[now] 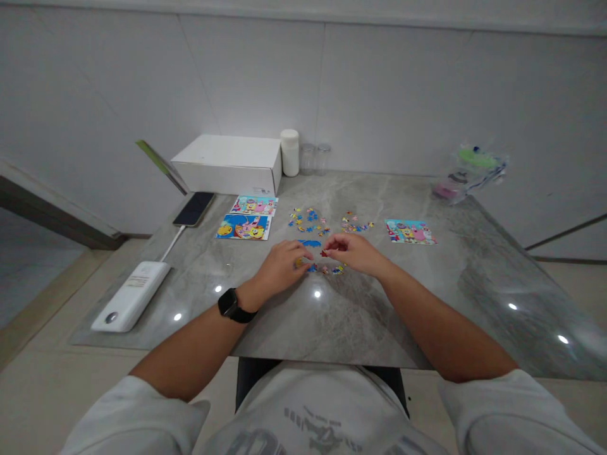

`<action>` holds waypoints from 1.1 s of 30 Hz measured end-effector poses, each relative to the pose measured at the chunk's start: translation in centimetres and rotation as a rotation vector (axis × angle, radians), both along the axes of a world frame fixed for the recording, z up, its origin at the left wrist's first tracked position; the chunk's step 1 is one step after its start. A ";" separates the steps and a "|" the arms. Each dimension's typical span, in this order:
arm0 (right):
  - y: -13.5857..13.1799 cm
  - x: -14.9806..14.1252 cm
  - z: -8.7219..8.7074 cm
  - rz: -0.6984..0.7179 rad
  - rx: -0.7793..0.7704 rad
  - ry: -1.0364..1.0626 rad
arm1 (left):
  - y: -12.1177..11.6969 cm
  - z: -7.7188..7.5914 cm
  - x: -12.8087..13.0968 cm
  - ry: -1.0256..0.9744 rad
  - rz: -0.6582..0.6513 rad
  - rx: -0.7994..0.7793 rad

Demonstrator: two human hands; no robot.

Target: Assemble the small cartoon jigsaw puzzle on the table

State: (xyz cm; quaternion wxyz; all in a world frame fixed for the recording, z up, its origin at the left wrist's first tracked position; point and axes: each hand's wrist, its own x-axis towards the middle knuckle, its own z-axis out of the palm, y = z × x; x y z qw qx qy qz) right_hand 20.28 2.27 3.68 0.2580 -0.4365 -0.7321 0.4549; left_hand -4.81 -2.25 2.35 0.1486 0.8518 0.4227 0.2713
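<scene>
So the right hand (351, 251) is at the center of the frame, pinching a reddish puzzle piece (324, 253) between thumb and fingers, probably because something that small only suits a fingertip grip. The left hand (287, 260) curls in just left of it, fingertips by the pieces; can't tell if it's actually gripping one or just steadying stuff.

A blue puzzle section (310, 242) sits between and just above the hands, I'd guess there so both reach it easily. Loose puzzle pieces (310, 214) are spread above that, likely so each one shows and nothing's buried. SpongeBob picture cards (243, 227) lie face up off to the sides, which looks handy for a glance without blocking the middle. The phone (195, 209) and power bank (134, 297) are over at the left, joined by a white cable (172, 244), so I'm guessing it's charging out of the way.

Headcount: two hands, one pinched piece, three cards (two left of center, one right), two loose clusters up top plus a short row by the fingers. Single pieces are too tiny to count, sorry. Also one phone, one power bank, one white box (227, 161), one white bottle (289, 152), two clear glasses (308, 159), and one plastic bag (474, 170) at upper right.
</scene>
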 end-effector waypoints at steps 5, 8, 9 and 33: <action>-1.4 -0.9 -1.3 -0.001 0.051 -0.196 | 0.1 -0.7 -0.2 0.165 -0.119 -0.003; -1.7 -1.2 -1.6 0.009 0.089 -0.239 | 0.1 -0.7 0.0 0.218 -0.123 0.019; -1.8 -1.3 -1.7 0.010 0.095 -0.254 | 0.0 -0.7 0.0 0.238 -0.126 0.023; -2.1 0.1 -0.6 0.029 0.324 -0.560 | -0.8 0.0 0.5 0.307 -0.140 0.007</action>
